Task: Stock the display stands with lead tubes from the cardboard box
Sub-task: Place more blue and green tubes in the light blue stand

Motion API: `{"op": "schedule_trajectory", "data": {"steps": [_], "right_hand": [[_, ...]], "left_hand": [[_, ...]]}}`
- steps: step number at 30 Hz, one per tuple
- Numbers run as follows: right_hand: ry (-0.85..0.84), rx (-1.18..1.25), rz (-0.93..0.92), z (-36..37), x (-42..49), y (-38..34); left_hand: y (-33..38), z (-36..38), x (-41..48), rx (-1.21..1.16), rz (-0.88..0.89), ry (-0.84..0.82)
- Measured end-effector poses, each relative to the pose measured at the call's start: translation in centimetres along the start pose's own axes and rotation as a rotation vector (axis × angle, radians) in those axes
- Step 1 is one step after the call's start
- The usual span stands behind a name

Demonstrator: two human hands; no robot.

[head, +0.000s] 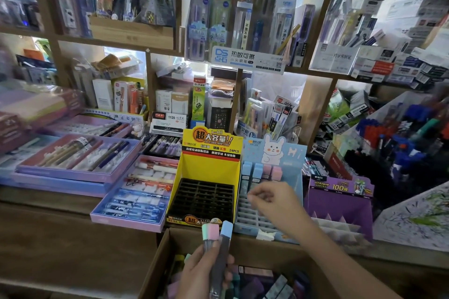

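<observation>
The left hand (204, 274) grips grey lead tubes (222, 250) capped mint, pink and blue over the cardboard box (158, 264), just before the yellow display stand (211, 170) marked "24PCS", while the right hand (274, 199), fingers curled with its grasp unclear, hovers over the blue rabbit stand (289, 153) beside it.

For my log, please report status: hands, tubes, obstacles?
Left hand grips lead tubes over cardboard box. Right hand over blue stand, grasp unclear. Yellow stand empty, unobstructed.
</observation>
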State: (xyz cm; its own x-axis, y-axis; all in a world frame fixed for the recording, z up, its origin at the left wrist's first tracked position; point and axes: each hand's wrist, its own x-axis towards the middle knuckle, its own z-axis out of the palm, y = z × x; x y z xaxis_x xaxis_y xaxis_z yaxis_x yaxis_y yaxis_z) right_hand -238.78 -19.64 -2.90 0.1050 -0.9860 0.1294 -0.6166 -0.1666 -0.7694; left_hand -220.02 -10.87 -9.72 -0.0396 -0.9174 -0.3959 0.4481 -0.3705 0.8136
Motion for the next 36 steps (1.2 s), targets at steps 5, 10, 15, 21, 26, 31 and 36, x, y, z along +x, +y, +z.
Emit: {"op": "schedule_trajectory", "data": {"steps": [5,10,15,21,26,31,36], "right_hand": [[-0.223,0.111,0.140,2.8,-2.7,0.6],[-0.252,0.178,0.199,3.9,-3.3,0.7],[-0.284,0.364,0.268,3.3,-3.2,0.9],[-0.266,0.587,0.302,1.6,-2.7,1.5],[-0.156,0.594,0.218,-0.3,-1.9,1.3],[0.040,0.437,0.088,-3.1,0.2,1.2],[0.175,0.312,-0.006,-4.7,2.5,1.9]], "left_hand": [[0.0,0.2,-0.1,-0.010,-0.026,-0.051],[-0.4,0.3,-0.3,0.042,0.011,-0.032],[-0.6,0.6,-0.6,0.049,0.036,-0.033],[-0.9,0.7,-0.5,-0.024,0.024,-0.009],[-0.7,0.4,-0.4,0.031,0.030,0.010],[-0.6,-0.7,0.4,0.000,-0.040,-0.034],[-0.7,-1.4,1.1,-0.032,-0.073,-0.078]]}}
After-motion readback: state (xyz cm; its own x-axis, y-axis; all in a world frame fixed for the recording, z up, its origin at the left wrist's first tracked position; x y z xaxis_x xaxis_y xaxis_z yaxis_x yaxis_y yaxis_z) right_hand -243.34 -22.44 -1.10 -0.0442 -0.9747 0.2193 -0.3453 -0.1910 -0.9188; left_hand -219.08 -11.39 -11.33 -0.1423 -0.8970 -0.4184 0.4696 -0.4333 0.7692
